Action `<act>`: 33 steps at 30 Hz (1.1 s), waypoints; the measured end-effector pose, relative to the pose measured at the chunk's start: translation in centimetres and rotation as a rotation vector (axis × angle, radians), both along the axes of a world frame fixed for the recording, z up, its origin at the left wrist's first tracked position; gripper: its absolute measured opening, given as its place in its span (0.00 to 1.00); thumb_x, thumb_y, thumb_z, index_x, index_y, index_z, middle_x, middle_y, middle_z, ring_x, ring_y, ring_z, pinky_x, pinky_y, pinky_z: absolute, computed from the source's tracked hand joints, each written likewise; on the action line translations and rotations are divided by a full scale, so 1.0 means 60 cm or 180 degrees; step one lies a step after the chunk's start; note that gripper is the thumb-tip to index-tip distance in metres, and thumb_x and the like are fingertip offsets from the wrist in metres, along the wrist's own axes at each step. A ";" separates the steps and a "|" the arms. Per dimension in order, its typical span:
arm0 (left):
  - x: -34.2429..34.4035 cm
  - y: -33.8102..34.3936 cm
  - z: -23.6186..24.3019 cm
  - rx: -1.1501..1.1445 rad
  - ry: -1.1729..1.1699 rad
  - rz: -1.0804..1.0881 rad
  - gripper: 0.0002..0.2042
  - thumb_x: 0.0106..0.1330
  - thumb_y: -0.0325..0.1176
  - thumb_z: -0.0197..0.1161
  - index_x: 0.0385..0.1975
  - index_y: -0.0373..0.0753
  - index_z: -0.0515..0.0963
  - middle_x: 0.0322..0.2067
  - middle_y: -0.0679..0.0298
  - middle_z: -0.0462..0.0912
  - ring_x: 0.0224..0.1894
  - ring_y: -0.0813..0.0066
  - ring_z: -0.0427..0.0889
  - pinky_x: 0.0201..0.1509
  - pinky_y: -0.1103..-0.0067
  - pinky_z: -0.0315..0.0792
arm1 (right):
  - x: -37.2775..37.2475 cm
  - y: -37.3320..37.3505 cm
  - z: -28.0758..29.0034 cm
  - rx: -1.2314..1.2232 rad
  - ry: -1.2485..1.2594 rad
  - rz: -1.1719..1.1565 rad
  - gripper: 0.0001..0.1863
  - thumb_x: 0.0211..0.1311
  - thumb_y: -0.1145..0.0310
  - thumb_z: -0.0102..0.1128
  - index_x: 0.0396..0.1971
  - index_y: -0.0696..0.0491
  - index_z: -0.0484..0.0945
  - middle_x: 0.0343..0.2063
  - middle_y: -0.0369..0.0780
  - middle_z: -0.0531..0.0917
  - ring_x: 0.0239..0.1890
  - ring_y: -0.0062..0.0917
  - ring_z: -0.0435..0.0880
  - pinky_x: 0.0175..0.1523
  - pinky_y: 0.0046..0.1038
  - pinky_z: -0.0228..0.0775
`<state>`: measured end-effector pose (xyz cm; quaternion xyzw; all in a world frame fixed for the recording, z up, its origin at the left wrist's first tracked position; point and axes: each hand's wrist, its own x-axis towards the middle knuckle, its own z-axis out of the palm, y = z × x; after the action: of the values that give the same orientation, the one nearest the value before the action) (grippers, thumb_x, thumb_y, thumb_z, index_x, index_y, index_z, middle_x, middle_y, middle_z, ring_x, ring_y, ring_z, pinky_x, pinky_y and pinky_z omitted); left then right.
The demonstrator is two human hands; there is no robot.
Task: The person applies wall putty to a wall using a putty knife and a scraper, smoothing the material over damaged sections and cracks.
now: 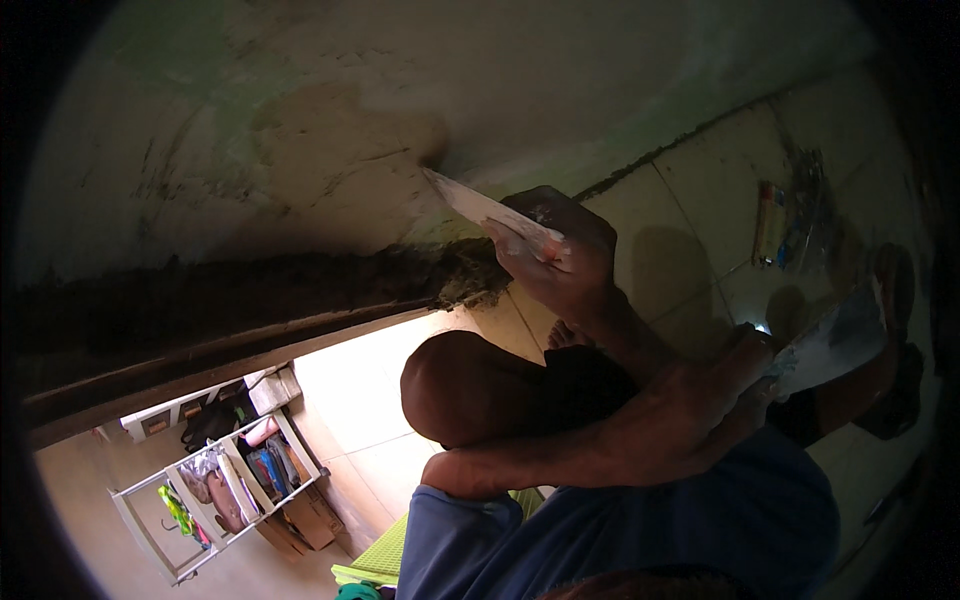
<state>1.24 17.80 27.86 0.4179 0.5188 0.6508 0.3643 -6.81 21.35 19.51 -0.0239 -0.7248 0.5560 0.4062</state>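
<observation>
My right hand (565,250) is closed around a putty-smeared scraper (485,208), seen nearly edge-on. The scraper's far corner meets the patchy wall (340,130), next to a small dark spot; whether it presses there I cannot tell. Lower and to the right, my left hand (715,390) grips a second, broad-bladed scraper (835,340) with pale smears, its blade pointing right. My left forearm lies across in front of my right arm. A bent knee (455,385) shows below my right hand.
A dark, rough-edged beam or sill (200,305) runs along the wall's lower left. On the tiled floor at right lie a few slim items (770,220). A white rack (225,490) with folded things stands at lower left, near a yellow-green plastic piece (375,555).
</observation>
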 end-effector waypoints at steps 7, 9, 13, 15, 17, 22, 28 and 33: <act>-0.003 0.003 -0.005 0.0136 0.0124 0.0081 0.16 0.61 0.20 0.55 0.49 0.29 0.62 0.28 0.50 0.75 0.30 0.55 0.80 0.32 0.68 0.71 | 0.000 0.018 -0.015 -0.0053 -0.0205 -0.0298 0.07 0.51 0.73 0.68 0.28 0.57 0.79 0.21 0.40 0.80 0.20 0.26 0.80 0.26 0.25 0.71; -0.005 0.003 -0.006 0.0122 0.0169 0.0080 0.16 0.61 0.19 0.55 0.48 0.29 0.63 0.29 0.49 0.75 0.31 0.53 0.79 0.33 0.67 0.71 | -0.002 0.031 -0.028 -0.0005 -0.0174 -0.0521 0.07 0.51 0.73 0.68 0.28 0.57 0.79 0.21 0.40 0.80 0.21 0.25 0.80 0.26 0.25 0.71; -0.003 0.001 -0.004 0.0149 0.0214 0.0189 0.15 0.61 0.19 0.55 0.47 0.29 0.63 0.29 0.49 0.74 0.30 0.51 0.78 0.33 0.66 0.71 | 0.013 0.072 -0.046 -0.0166 -0.0348 -0.0755 0.07 0.52 0.73 0.67 0.30 0.58 0.80 0.22 0.40 0.81 0.22 0.23 0.81 0.27 0.24 0.72; 0.001 0.003 -0.009 0.0205 0.0105 0.0183 0.15 0.61 0.19 0.55 0.47 0.29 0.64 0.28 0.49 0.74 0.30 0.50 0.78 0.33 0.66 0.70 | 0.022 0.083 -0.044 -0.0621 -0.0519 -0.0679 0.07 0.53 0.74 0.67 0.32 0.58 0.81 0.23 0.40 0.82 0.22 0.23 0.81 0.28 0.24 0.72; 0.000 0.003 -0.005 0.0187 0.0191 0.0201 0.15 0.61 0.20 0.55 0.46 0.29 0.63 0.28 0.49 0.74 0.30 0.51 0.78 0.32 0.66 0.70 | 0.023 0.073 -0.045 -0.0570 -0.0394 -0.0553 0.07 0.53 0.75 0.66 0.32 0.58 0.81 0.24 0.39 0.82 0.22 0.24 0.80 0.28 0.23 0.72; 0.002 0.004 -0.004 -0.0009 0.0218 0.0086 0.14 0.61 0.20 0.55 0.46 0.29 0.63 0.27 0.49 0.74 0.30 0.51 0.78 0.32 0.66 0.70 | 0.002 0.036 -0.004 -0.0167 0.0228 -0.0116 0.07 0.51 0.74 0.66 0.32 0.57 0.81 0.25 0.40 0.83 0.22 0.23 0.81 0.28 0.23 0.72; -0.001 0.006 -0.002 0.0104 0.0338 0.0230 0.14 0.61 0.20 0.55 0.46 0.30 0.63 0.27 0.50 0.74 0.29 0.53 0.77 0.33 0.67 0.69 | 0.003 0.074 0.002 0.0292 -0.0215 -0.0827 0.07 0.53 0.74 0.68 0.31 0.58 0.82 0.24 0.39 0.83 0.24 0.22 0.81 0.30 0.22 0.73; 0.002 0.006 -0.009 0.0246 0.0162 0.0223 0.14 0.61 0.20 0.55 0.45 0.30 0.64 0.28 0.51 0.72 0.28 0.54 0.76 0.32 0.67 0.69 | 0.017 0.084 -0.009 -0.0449 -0.0135 -0.0770 0.08 0.54 0.74 0.68 0.33 0.60 0.82 0.28 0.36 0.85 0.27 0.16 0.81 0.32 0.21 0.73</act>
<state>1.34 18.18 27.34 0.4296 0.5167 0.6718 0.3115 -5.78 26.42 18.98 -0.1513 -0.6842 0.5519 0.4521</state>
